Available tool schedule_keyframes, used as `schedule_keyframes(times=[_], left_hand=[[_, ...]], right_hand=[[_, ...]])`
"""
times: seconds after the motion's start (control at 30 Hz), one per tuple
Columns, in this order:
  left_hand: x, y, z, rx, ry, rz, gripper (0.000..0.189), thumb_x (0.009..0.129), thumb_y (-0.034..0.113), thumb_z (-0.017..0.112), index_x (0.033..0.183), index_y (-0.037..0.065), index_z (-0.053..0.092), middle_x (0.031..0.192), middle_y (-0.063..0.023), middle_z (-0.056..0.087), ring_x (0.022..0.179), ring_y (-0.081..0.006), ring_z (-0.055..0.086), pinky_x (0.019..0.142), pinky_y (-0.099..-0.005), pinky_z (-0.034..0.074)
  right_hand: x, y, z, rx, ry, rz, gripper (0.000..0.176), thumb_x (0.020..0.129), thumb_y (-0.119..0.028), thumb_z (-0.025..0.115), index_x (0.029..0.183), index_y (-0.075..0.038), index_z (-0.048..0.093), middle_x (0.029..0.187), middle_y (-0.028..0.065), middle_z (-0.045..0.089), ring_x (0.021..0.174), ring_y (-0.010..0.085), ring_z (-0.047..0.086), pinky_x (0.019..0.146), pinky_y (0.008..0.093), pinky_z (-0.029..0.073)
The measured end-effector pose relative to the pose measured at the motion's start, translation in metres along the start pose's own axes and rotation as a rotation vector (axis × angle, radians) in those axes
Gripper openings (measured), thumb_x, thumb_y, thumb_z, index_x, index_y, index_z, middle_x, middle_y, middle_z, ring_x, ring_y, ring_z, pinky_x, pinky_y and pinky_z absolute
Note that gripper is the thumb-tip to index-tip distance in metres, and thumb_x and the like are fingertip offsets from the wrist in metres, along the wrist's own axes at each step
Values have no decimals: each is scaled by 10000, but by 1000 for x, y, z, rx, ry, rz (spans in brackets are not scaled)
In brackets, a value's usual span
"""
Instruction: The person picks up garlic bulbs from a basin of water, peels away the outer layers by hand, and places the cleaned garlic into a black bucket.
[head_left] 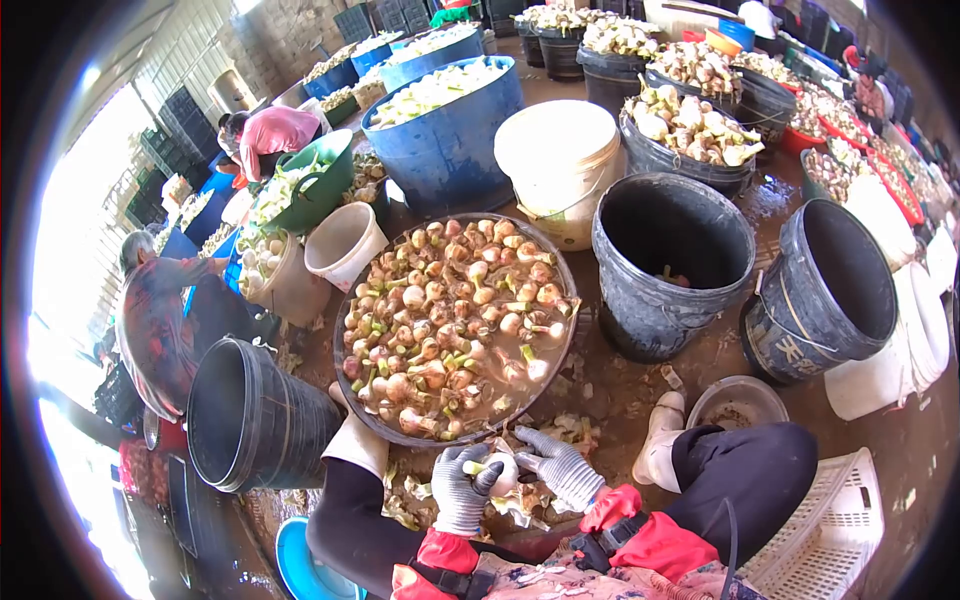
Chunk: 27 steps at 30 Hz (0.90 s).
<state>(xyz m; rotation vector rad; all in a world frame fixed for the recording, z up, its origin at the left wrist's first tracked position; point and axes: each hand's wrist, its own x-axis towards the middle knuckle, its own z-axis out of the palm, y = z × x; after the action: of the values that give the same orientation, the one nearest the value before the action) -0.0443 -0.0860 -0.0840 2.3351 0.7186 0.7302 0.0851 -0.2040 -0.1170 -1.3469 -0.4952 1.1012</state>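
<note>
My left hand (463, 488), in a grey striped glove, is closed around a white garlic bulb (504, 473) whose short green stem points left. Just to the right, my right hand (563, 468), gloved the same way, has its fingers near the bulb; whether it holds a small tool is too small to tell. Both hands are in front of my body, at the near rim of a wide round tub (348, 400). Many unpeeled bulbs (425, 330) with cut stems lie in brownish water in that tub. Loose peels (405, 500) lie on the ground beneath my hands.
Black buckets (640, 310) (250, 410) flank the tub, with another (830, 290) farther right. Behind it are a white lidded bucket (560, 200) and a blue vat (440, 150). A white crate (830, 530) is at right, a blue basin (300, 565) at left. Other people (150, 310) sit at left.
</note>
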Motion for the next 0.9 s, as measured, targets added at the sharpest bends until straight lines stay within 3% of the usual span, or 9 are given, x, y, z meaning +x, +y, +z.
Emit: schedule_keyframes(times=[0.13,0.2,0.27,0.37,0.5,0.6,0.63,0.77,0.9], left_hand=[[1,23,-4,118,-14,-81,323,694,265,790,882,30,673,811,-124,610,765,-277,596,674,-337,474],[2,35,-4,237,-133,-5,314,701,278,782,874,40,672,813,-124,609,772,-277,596,680,-350,473],[2,32,-3,248,-222,28,266,726,242,769,869,41,670,839,-121,609,788,-252,602,702,-333,474],[-8,25,6,-514,56,-167,202,829,182,694,932,16,643,848,-76,601,825,-182,595,755,-321,476],[-6,11,7,-1299,200,-686,497,884,519,540,1023,44,587,962,-67,617,865,-190,598,787,-340,495],[-5,-13,-2,-1756,360,-1050,536,836,623,510,1023,122,552,847,-35,600,660,-168,561,553,-292,476],[-5,-22,-2,-1777,370,-1028,515,825,630,511,994,145,549,767,-18,585,547,-139,494,455,-255,411],[0,-18,-10,-1649,424,-1128,418,878,536,506,985,139,577,742,4,589,534,-103,471,430,-238,390],[-6,-17,4,-1519,379,-1209,547,821,624,541,1036,122,577,783,-27,601,576,-146,510,483,-250,417]], right_hand=[[-4,-3,11,-583,57,-154,472,852,-53,593,1307,-91,474,1033,191,621,887,271,625,801,317,484],[-2,-3,14,-726,120,-340,456,856,-7,544,1299,-87,473,1014,216,610,897,297,619,795,328,482],[-1,-3,9,-698,41,-192,406,879,-38,486,1284,-37,461,1145,242,571,1041,338,581,873,368,464],[7,10,4,-315,145,-117,380,894,-32,469,1272,-63,491,989,202,630,829,240,610,747,320,487],[10,24,-12,-320,145,17,388,884,-6,481,1268,-50,511,951,122,634,779,153,583,725,265,484],[5,29,-20,-323,170,-7,340,885,-33,510,1224,-38,542,931,118,641,765,147,590,699,255,489],[7,35,-24,-204,150,124,326,879,-42,529,1204,-41,556,947,116,652,775,142,597,696,256,490],[12,40,-41,-708,-145,219,321,849,-59,559,1169,-41,578,991,171,641,903,260,627,809,327,485],[-2,6,-24,-824,-99,-200,478,810,-197,670,1241,-51,521,1236,216,518,1130,304,526,964,350,411]])
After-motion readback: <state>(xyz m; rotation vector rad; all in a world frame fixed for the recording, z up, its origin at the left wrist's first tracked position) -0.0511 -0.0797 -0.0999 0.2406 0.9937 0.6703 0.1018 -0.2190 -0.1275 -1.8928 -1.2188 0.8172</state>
